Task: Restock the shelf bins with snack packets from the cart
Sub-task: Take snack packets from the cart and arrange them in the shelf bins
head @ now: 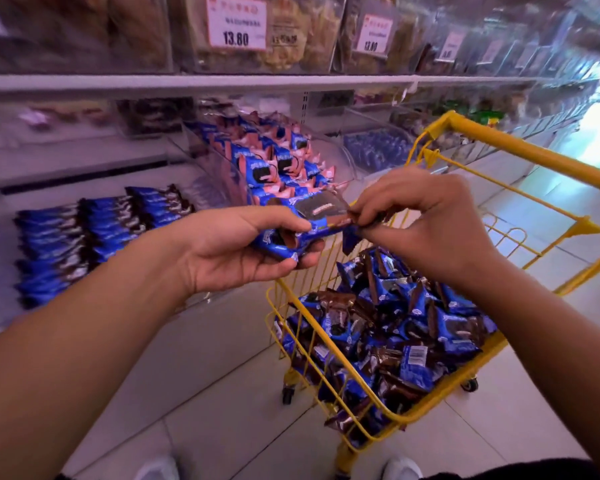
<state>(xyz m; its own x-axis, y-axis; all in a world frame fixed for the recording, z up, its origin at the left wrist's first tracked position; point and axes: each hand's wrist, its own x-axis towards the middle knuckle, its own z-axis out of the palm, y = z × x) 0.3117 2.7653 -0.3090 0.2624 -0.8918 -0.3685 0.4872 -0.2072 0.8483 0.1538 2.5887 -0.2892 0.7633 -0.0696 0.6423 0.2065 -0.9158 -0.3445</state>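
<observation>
both hands meet just above the middle of the view, over the near edge of the yellow cart. the left hand has its fingers curled under and its thumb over a small stack of blue snack packets, gripping them flat. the right hand pinches the crimped end of the top packet between thumb and fingertips, its other fingers curled in; how many packets are in the stack i cannot tell

the cart, at 4 to 5 o'clock, is heaped with loose blue and brown packets. at 11 to 12 o'clock a clear shelf bin holds blue and pink packets stood in rows, and at 9 o'clock lower rows of blue packets lie stacked on edge

the step looks like squaring up a handful before shelving it. the next move probably calls for carrying the stack up and left to the matching bin and sliding it in aligned with the rows, without knocking over those already standing
</observation>
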